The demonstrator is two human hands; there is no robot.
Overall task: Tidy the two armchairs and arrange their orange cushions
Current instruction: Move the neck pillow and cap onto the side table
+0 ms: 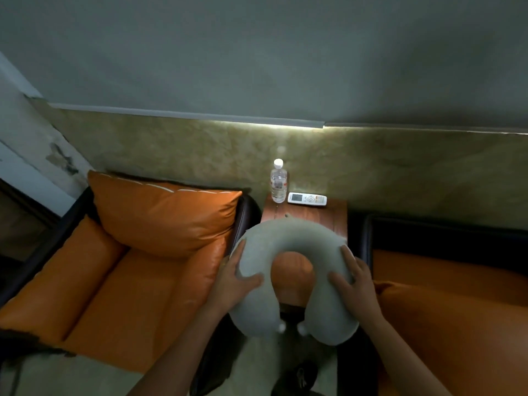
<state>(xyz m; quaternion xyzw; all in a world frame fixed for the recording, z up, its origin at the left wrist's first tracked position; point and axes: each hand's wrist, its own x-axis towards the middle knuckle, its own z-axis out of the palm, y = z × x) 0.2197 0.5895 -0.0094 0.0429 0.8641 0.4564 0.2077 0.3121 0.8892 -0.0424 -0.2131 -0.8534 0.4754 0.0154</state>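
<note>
A grey U-shaped neck pillow (291, 235) is held over the gap between the two armchairs, above the small wooden side table (334, 217). My left hand (235, 277) grips its left arm and my right hand (354, 281) grips its right arm, thumbs on the inner edges. The left armchair (137, 287) has an orange back cushion (163, 212) standing upright against its backrest. On the right armchair (445, 270), an orange cushion (457, 324) lies on the seat, partly cut off by the frame.
A clear water bottle (278, 181) and a white remote control (307, 199) stand at the back of the side table, against the wall. A dark object lies on the floor (300, 375) between the chairs.
</note>
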